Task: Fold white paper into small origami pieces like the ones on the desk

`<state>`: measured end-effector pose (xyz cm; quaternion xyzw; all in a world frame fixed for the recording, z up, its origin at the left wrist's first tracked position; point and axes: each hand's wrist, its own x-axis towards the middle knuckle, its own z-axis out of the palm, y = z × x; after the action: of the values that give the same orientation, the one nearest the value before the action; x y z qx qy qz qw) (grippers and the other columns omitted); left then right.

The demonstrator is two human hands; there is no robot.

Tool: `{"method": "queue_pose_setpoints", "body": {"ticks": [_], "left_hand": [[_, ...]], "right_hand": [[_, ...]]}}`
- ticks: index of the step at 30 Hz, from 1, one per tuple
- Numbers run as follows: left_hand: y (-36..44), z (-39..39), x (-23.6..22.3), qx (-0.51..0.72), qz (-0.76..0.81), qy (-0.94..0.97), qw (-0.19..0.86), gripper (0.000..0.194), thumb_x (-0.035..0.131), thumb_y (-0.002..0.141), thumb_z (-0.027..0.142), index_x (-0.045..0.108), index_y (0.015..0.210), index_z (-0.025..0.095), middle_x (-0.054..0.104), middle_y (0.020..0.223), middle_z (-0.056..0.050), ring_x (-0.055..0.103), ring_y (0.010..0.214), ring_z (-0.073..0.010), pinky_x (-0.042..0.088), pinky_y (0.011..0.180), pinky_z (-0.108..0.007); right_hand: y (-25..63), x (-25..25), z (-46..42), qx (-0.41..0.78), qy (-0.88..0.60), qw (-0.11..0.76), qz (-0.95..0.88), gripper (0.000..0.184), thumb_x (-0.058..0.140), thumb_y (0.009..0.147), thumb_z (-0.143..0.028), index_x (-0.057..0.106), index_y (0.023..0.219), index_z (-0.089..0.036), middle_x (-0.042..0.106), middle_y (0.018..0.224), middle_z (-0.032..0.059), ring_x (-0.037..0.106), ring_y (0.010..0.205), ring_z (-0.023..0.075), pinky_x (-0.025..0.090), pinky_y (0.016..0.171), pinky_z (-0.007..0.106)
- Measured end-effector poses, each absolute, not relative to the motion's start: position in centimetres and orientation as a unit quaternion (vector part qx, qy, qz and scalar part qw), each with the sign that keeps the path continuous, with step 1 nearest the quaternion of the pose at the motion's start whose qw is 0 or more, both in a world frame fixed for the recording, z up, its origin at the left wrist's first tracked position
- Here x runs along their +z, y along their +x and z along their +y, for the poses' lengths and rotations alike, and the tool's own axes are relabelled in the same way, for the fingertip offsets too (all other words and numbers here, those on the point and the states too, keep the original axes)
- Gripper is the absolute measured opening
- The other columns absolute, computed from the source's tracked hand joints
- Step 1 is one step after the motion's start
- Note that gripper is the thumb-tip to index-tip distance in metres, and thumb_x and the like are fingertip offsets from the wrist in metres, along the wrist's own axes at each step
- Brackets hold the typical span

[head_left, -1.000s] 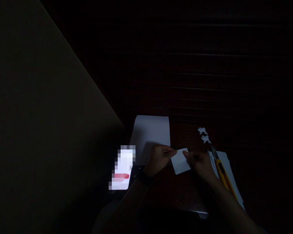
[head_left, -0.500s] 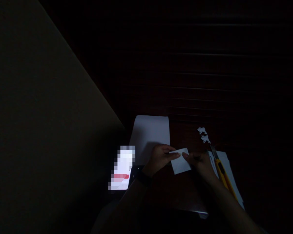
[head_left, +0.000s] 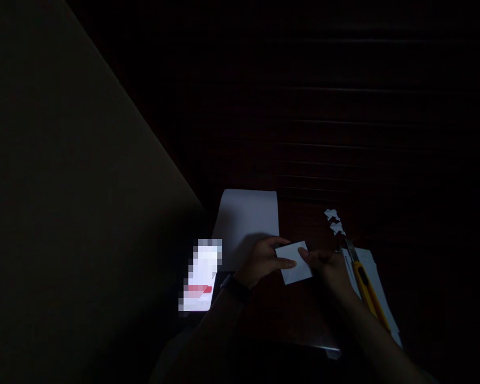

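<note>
Two bare hands, one square. Left hand (head_left: 260,262) grips the left side of one small square of white paper (head_left: 295,271), thumb flat on top, fingers behind the upper edge. Right hand (head_left: 331,266) pinches the same square near its upper right corner, thumb on top; its other fingers are curled, partly hidden. Square sits between the hands, above one dark reddish-brown table (head_left: 282,320); can't tell if it touches the wood. One black wristband (head_left: 237,289) on the left wrist. Beyond the left hand, partly behind it: one large white paper sheet (head_left: 250,213). Left of that hand: one lit white screen (head_left: 202,274), pixelated, one red bar. Just right of the right hand: one yellow box cutter (head_left: 366,290), metal blade out, lying on white papers (head_left: 370,261), count unclear. Beyond the right hand: small jagged white paper pieces (head_left: 336,228), two visible clumps, exact count unclear.
</note>
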<state>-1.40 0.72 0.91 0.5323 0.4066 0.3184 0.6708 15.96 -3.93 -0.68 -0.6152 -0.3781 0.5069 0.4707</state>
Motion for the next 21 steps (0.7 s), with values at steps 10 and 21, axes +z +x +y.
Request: {"method": "queue_pose_setpoints", "body": {"ticks": [10,21], "left_hand": [[-0.2,0.3,-0.3,0.344,0.468,0.558,0.593,0.029,0.062,0.072,0.041,0.068,0.063,0.015,0.065,0.06,-0.003,0.056,0.053,-0.0122,0.038,0.047,-0.021],[-0.5,0.8,-0.8,0.382,0.508,0.558,0.533,0.027,0.067,0.067,0.041,0.07,0.067,0.015,0.068,0.065,-0.004,0.06,0.06,-0.0161,0.044,0.052,-0.024]], "right_hand": [[14.8,0.2,-4.3,0.491,-0.589,0.398,-0.504,0.032,0.067,0.068,-0.042,0.061,0.051,-0.015,0.049,0.046,-0.0043,0.036,0.044,0.0087,0.025,0.044,0.023],[14.7,0.6,-4.2,0.537,-0.568,0.388,-0.488,0.03,0.065,0.072,-0.041,0.063,0.055,-0.016,0.058,0.052,-0.0015,0.046,0.048,0.0109,0.032,0.048,0.023]]}}
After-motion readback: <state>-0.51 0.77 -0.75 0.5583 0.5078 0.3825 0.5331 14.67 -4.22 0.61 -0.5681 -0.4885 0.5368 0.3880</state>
